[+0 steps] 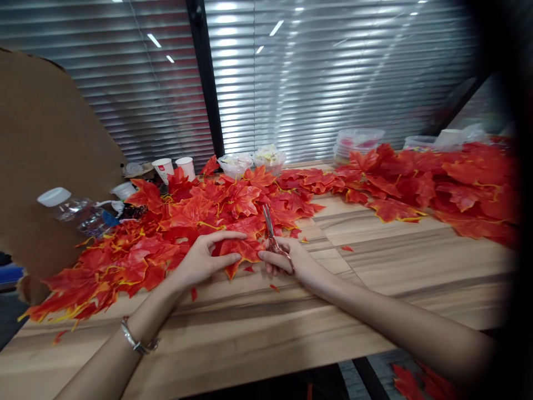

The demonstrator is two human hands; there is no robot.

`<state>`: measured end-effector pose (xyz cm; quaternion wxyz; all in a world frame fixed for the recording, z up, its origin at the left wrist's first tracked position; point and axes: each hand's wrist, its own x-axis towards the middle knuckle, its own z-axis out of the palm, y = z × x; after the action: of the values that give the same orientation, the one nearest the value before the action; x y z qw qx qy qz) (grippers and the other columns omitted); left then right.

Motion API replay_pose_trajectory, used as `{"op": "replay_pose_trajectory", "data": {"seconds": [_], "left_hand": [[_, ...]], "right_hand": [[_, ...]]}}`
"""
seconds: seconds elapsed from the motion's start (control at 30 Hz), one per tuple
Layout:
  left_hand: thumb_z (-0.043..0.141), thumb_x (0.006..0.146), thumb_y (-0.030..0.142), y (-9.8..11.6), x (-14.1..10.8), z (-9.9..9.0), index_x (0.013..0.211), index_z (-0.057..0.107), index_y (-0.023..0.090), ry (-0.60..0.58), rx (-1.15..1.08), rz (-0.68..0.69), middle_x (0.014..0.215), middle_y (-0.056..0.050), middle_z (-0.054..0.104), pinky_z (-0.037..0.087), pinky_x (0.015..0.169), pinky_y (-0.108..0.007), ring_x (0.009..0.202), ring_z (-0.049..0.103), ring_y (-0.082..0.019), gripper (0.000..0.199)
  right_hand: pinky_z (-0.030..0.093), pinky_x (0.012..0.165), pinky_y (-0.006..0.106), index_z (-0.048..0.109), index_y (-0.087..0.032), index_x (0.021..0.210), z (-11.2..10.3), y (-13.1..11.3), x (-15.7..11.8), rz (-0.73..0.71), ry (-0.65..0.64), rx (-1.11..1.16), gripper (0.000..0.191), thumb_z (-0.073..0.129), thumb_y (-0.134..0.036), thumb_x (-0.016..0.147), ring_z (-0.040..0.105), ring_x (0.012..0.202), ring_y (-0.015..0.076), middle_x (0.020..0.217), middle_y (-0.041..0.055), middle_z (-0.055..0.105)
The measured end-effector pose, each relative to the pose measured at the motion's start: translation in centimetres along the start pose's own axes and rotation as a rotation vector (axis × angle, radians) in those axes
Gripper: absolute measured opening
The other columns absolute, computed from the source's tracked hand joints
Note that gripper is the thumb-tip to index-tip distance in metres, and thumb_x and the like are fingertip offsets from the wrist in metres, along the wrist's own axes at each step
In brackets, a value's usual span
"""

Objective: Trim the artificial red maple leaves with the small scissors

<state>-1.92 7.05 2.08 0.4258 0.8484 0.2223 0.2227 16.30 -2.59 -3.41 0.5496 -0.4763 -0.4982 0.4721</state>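
Observation:
My left hand [208,257] has its thumb and forefinger on a red leaf [244,248] with yellow edges, near the front of a large heap. In my right hand [286,256] is a pair of scissors [270,229], held by the handles with the blades pointing up and away, close to the leaf's right side. The blades look nearly closed. Small red scraps [274,288] lie on the wooden table around both hands. More red leaves [183,211] are piled behind and to the left of my left hand.
Two paper cups [185,168], clear bowls [270,159] and stacked plastic containers [358,143] line the back. A plastic bottle [79,213] leans at the left by a cardboard sheet [50,139]. Another leaf pile [458,183] covers the right. The table's front edge runs below my forearms.

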Motion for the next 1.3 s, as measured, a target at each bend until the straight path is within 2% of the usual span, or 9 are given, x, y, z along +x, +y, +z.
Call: {"op": "replay_pose_trajectory", "data": {"seconds": [0.17, 0.43, 0.63, 0.8, 0.9, 1.03, 1.13, 1.23, 1.3], "left_hand": [[0.065, 0.073, 0.027, 0.0, 0.0, -1.1, 0.108, 0.061, 0.02, -0.01, 0.006, 0.026, 0.11, -0.006, 0.062, 0.038, 0.094, -0.034, 0.103, 0.055, -0.02, 0.036], [0.06, 0.077, 0.028, 0.3, -0.2, -1.3, 0.105, 0.063, 0.019, -0.135, -0.001, 0.006, 0.1, -0.006, 0.066, 0.044, 0.084, -0.029, 0.093, 0.059, -0.018, 0.029], [0.058, 0.079, 0.028, -0.2, -0.2, -0.9, 0.097, 0.067, 0.019, -0.11, -0.004, 0.007, 0.096, -0.005, 0.068, 0.045, 0.079, -0.025, 0.088, 0.061, -0.016, 0.022], [0.059, 0.077, 0.025, 0.1, -0.2, -1.0, 0.104, 0.064, 0.02, -0.109, 0.009, -0.005, 0.096, -0.004, 0.067, 0.043, 0.084, -0.027, 0.093, 0.059, -0.017, 0.027], [0.061, 0.076, 0.024, 0.4, -0.3, -1.3, 0.105, 0.063, 0.02, -0.083, -0.015, -0.011, 0.097, -0.004, 0.066, 0.042, 0.087, -0.029, 0.096, 0.058, -0.018, 0.029], [0.067, 0.07, 0.025, 0.4, -0.4, -1.8, 0.1, 0.065, 0.018, -0.02, -0.111, -0.026, 0.103, -0.006, 0.065, 0.043, 0.086, -0.03, 0.096, 0.057, -0.019, 0.03], [0.071, 0.066, 0.024, 0.2, -0.5, -1.9, 0.094, 0.066, 0.019, 0.051, -0.225, -0.079, 0.095, -0.004, 0.065, 0.046, 0.077, -0.026, 0.085, 0.059, -0.016, 0.028], [0.074, 0.062, 0.023, 0.1, -0.4, -1.9, 0.083, 0.065, 0.017, 0.138, -0.291, -0.104, 0.084, -0.002, 0.063, 0.046, 0.066, -0.022, 0.073, 0.057, -0.013, 0.023], [0.075, 0.06, 0.023, 0.1, -0.3, -1.9, 0.078, 0.063, 0.016, 0.164, -0.284, -0.091, 0.081, -0.001, 0.061, 0.045, 0.065, -0.022, 0.072, 0.055, -0.012, 0.022]], "right_hand": [[0.038, 0.046, 0.018, 0.052, -0.013, 0.068, -0.6, -0.4, 0.1, -0.026, -0.104, -0.055, 0.032, 0.055, -0.043, 0.079, 0.05, 0.048, 0.0074, 0.055, -0.0011, 0.055], [0.039, 0.046, 0.018, 0.051, -0.014, 0.074, -0.6, -0.6, -0.1, -0.068, -0.118, -0.107, 0.028, 0.059, -0.041, 0.077, 0.05, 0.048, 0.0077, 0.058, -0.0015, 0.056], [0.039, 0.045, 0.02, 0.047, -0.016, 0.076, -0.3, 0.0, -0.4, -0.051, -0.186, -0.107, 0.026, 0.058, -0.039, 0.077, 0.049, 0.045, 0.0088, 0.053, -0.0022, 0.055], [0.034, 0.042, 0.017, 0.047, -0.015, 0.075, -0.1, -0.4, -0.4, -0.026, -0.212, -0.127, 0.027, 0.057, -0.04, 0.078, 0.047, 0.042, 0.0079, 0.05, -0.0032, 0.053], [0.033, 0.042, 0.017, 0.05, -0.014, 0.074, -0.4, -1.0, -0.4, -0.044, -0.22, -0.191, 0.029, 0.052, -0.042, 0.082, 0.047, 0.042, 0.0074, 0.05, -0.0025, 0.053], [0.032, 0.042, 0.017, 0.055, -0.013, 0.073, -1.7, -2.1, -0.3, -0.078, -0.313, -0.322, 0.039, 0.043, -0.048, 0.085, 0.048, 0.045, 0.008, 0.052, 0.0003, 0.054], [0.033, 0.044, 0.019, 0.058, -0.012, 0.077, -3.1, -2.8, -0.3, -0.122, -0.389, -0.437, 0.045, 0.039, -0.051, 0.086, 0.048, 0.048, 0.0092, 0.055, 0.002, 0.055], [0.039, 0.052, 0.021, 0.058, -0.01, 0.082, -4.5, -3.4, -0.3, -0.113, -0.533, -0.483, 0.045, 0.039, -0.052, 0.086, 0.052, 0.055, 0.0115, 0.062, 0.0042, 0.058], [0.042, 0.058, 0.022, 0.059, -0.01, 0.088, -5.0, -3.8, -0.5, -0.109, -0.631, -0.502, 0.04, 0.045, -0.047, 0.084, 0.055, 0.064, 0.0131, 0.072, 0.0059, 0.061]]}}
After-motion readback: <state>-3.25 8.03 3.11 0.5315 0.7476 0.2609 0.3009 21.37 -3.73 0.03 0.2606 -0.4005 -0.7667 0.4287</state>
